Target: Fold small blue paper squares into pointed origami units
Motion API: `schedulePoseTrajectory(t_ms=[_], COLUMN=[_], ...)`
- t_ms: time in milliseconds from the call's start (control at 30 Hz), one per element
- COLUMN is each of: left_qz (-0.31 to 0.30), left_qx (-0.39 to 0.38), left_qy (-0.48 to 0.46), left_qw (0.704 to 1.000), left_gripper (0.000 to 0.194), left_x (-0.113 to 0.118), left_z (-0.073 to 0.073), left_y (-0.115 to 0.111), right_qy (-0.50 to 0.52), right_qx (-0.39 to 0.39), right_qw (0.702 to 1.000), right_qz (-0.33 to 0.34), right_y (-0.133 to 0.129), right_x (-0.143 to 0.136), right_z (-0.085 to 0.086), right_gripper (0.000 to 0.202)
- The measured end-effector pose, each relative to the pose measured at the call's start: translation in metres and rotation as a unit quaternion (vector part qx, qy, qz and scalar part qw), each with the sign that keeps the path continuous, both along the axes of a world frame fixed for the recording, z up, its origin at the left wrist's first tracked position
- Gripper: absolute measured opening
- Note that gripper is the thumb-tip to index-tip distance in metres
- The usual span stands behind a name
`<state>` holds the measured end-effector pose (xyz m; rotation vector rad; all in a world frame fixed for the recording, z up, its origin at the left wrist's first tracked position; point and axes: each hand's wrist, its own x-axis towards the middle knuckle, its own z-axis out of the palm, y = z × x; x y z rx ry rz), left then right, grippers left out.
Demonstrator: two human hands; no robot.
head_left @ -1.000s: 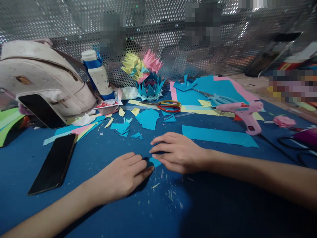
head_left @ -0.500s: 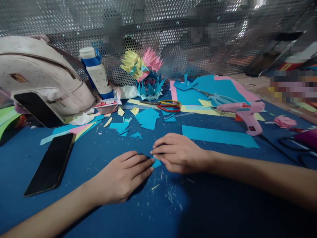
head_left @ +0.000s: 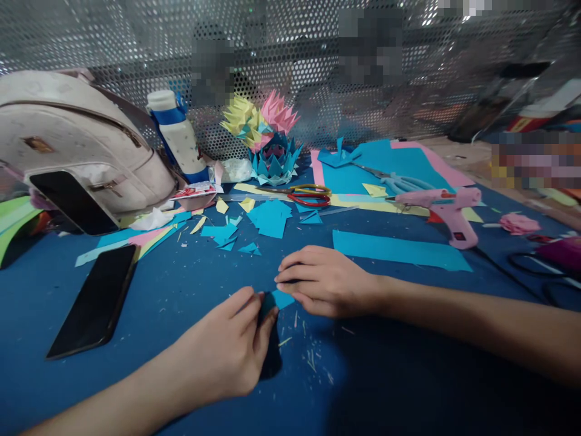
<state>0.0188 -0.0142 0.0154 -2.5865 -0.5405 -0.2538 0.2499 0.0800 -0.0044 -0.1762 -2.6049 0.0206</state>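
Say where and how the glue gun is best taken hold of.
Best gripped, I judge, around the handle of the glue gun, right hand coming from the near side: the handle angles nearward, the nozzle points left, and the cord trails from the handle's base.

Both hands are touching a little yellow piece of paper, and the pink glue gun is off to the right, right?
Not quite: the little piece of paper that the left hand and right hand touch is blue, as the head view shows. The pink glue gun is off to the right.
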Motion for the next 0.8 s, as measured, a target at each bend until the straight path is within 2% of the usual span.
schedulePoseTrajectory(t_ms=[100, 200, 300, 367, 467, 600, 800], left_qz=[-0.011, -0.008, 0.049, 0.096, 0.124, 0.123, 0.129], left_qx=[0.018, 0.017, -0.041, -0.11, -0.189, -0.211, -0.217], left_qy=[0.018, -0.036, -0.129, -0.157, -0.184, -0.192, -0.196], left_qw=[1.0, 0.999, 0.99, 0.977, 0.956, 0.95, 0.948], left_gripper=[0.034, 0.033, 0.033, 0.028, 0.026, 0.03, 0.016], left_x=[0.001, -0.001, -0.004, -0.004, -0.005, -0.007, -0.01], left_z=[-0.001, -0.006, -0.012, -0.015, -0.017, -0.018, -0.022], left_y=[-0.005, -0.005, 0.002, 0.009, 0.017, 0.018, 0.019], right_qy=[-0.07, -0.087, -0.071, -0.068, -0.074, -0.073, -0.065], right_qx=[-0.007, -0.016, -0.018, -0.021, -0.039, -0.066, -0.089], right_qw=[0.997, 0.996, 0.997, 0.997, 0.996, 0.995, 0.994], right_qz=[0.011, 0.014, 0.011, 0.003, -0.005, 0.001, 0.007], right_y=[0.0, -0.001, -0.001, -0.001, 0.001, 0.003, 0.005], right_x=[-0.001, -0.002, -0.004, -0.004, -0.004, -0.004, -0.004], right_z=[0.001, -0.001, -0.003, -0.003, -0.002, 0.0, 0.001], right_gripper=[0.032, 0.034, 0.031, 0.03, 0.037, 0.041, 0.031])
